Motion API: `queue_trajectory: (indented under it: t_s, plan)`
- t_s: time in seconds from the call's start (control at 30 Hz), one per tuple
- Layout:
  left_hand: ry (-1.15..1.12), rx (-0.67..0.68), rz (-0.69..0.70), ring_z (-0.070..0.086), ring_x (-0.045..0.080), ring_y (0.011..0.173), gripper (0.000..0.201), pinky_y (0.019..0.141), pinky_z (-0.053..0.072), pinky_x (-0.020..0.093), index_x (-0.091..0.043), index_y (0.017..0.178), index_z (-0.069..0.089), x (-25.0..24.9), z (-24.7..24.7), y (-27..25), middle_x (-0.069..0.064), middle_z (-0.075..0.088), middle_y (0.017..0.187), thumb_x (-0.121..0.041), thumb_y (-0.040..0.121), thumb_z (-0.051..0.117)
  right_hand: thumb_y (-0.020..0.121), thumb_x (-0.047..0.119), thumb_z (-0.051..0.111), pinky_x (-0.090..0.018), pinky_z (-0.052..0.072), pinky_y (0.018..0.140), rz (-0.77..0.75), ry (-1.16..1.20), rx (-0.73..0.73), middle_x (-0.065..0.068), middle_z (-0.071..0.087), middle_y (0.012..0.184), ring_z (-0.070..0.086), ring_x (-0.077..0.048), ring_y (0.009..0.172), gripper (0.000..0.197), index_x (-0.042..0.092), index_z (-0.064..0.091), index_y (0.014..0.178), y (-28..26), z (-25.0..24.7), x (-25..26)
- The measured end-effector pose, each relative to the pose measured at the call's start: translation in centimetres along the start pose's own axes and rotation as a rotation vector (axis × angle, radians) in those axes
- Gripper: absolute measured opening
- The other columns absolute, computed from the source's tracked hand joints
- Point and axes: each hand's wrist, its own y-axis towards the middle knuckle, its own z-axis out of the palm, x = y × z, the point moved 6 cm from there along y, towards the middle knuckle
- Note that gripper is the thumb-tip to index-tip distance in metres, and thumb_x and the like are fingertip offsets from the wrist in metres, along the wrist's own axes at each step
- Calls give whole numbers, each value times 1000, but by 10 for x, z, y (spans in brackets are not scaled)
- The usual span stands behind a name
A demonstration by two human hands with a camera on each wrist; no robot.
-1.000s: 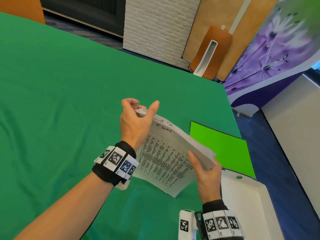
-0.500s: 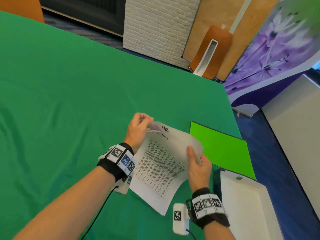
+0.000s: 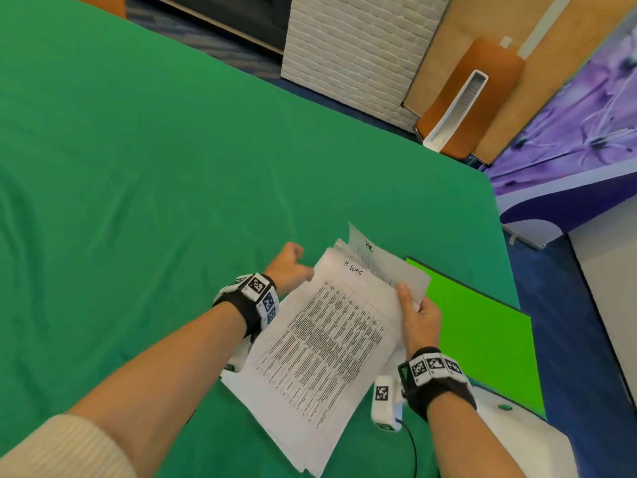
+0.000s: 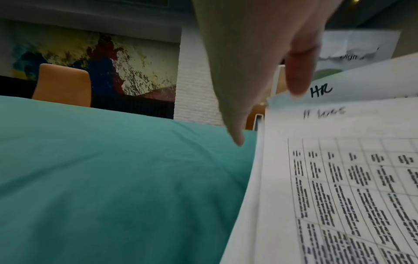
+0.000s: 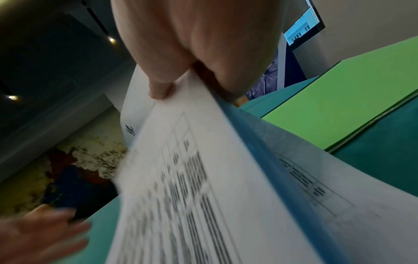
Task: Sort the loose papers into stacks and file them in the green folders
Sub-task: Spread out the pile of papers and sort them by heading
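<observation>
Only wrist views show "HR" sheet (image 4: 361, 84) clearly — right hand (image 5: 194, 46) pinching.

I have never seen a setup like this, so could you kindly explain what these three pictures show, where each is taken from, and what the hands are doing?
There is no machine here: a person works with bare hands, wearing a small camera on the head and one on each wrist band. The large overview is the head camera looking down; the other two look along each hand from the wrist.

On the green tablecloth lies a bright green folder, and a white box sits at the near right corner.

The right hand pinches a stack of papers at its right edge, thumb on top. The top sheet is a printed table; a sheet behind it bears the handwritten letters "HR". The left hand is at the stack's upper left corner, a fingertip at the sheets' edge, but whether it grips anything is unclear.
</observation>
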Motion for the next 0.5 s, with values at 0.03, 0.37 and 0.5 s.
queue_trajectory:
  t_s: [0.03, 0.37, 0.5]
  plan:
    - [110, -2, -55, 47, 25, 125, 65, 103, 40, 35, -5, 138, 36, 13, 1, 7, 11, 44, 141, -15, 84, 71, 88, 33, 69, -41, 57, 83, 13, -13, 21, -8, 72, 100, 69, -24, 91, 20, 15, 68, 94, 11, 2, -4]
    - [609, 29, -96, 42, 24, 116, 74, 99, 43, 35, -9, 127, 40, 81, 37, 12, 8, 42, 125, -40, 74, 80, 80, 24, 77, -42, 45, 97, 416, -217, 149, -9, 63, 123, 60, -26, 105, 49, 7, 59, 123, 50, -20, -86]
    - [607, 27, -105, 45, 26, 115, 58, 97, 44, 35, -7, 124, 43, 79, 38, 9, 11, 45, 124, -35, 84, 72, 78, 20, 77, -53, 49, 97, 555, 43, 213, -13, 70, 114, 68, -33, 101, 48, 6, 62, 122, 14, -9, -97]
